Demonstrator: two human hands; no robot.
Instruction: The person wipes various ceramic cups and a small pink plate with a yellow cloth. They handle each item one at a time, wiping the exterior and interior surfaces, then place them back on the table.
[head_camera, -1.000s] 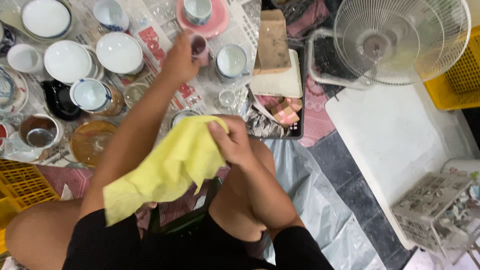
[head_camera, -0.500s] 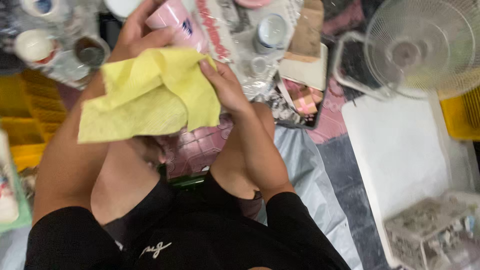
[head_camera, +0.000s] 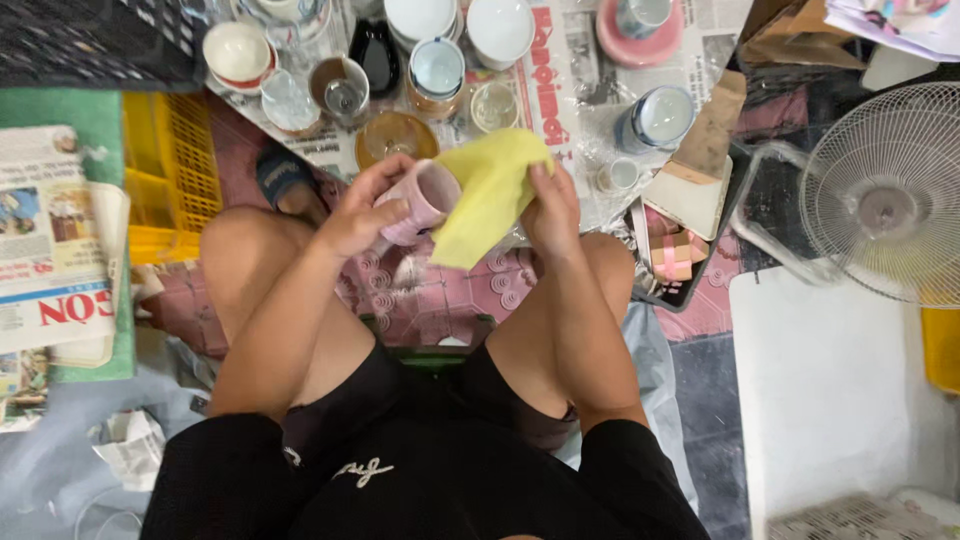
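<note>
A pink cup (head_camera: 418, 200) is being held by the left hand (head_camera: 360, 212), while a yellow cloth (head_camera: 488, 192) is being pressed to it by the right hand (head_camera: 553, 205).

Ahead of you, crockery crowds the newspaper sheet (head_camera: 560, 70): white bowls (head_camera: 500, 28), a pink saucer (head_camera: 640, 40) carrying a cup, a blue-and-white mug (head_camera: 655, 118) lying on its side, and an amber glass dish (head_camera: 392, 137) closest to your knees. A yellow plastic crate (head_camera: 175, 170) sits off to one side beside stacked newspapers (head_camera: 55, 250). On the other side, a white fan (head_camera: 885, 195) stands above a white board (head_camera: 840, 390).
</note>
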